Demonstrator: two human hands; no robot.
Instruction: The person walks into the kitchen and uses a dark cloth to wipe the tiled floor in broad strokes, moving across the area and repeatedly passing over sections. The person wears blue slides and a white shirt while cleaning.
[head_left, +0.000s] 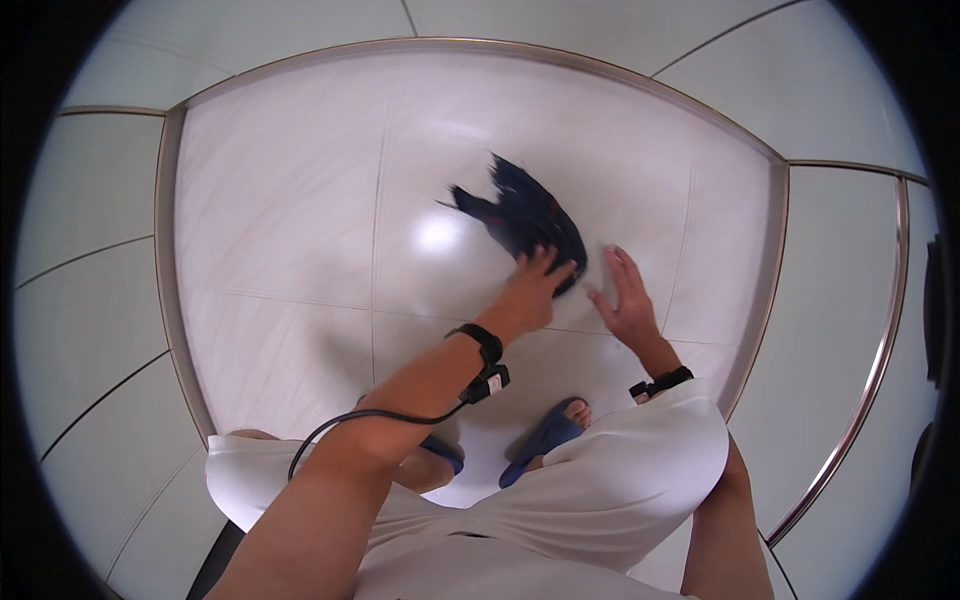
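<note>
On the pale tiled floor lies a dark navy fringed cloth (525, 214) with thin reddish lines, curved, its ragged ends pointing up and to the left. My left hand (534, 289) touches the cloth's lower end with its fingers spread; whether it grips any of the fabric is hidden. To the right of the cloth, my right hand (624, 300) is held apart from it, fingers extended and holding nothing. Each wrist wears a black strap with a small device, and a black cable runs from the left one along the forearm.
My feet in blue slippers (544, 442) stand just below the hands. Light wall panels with a metal-edged base (480, 45) enclose the floor on the far side and both flanks. A curved metal bar (874, 375) runs along the right wall. Dark objects sit at the far right rim.
</note>
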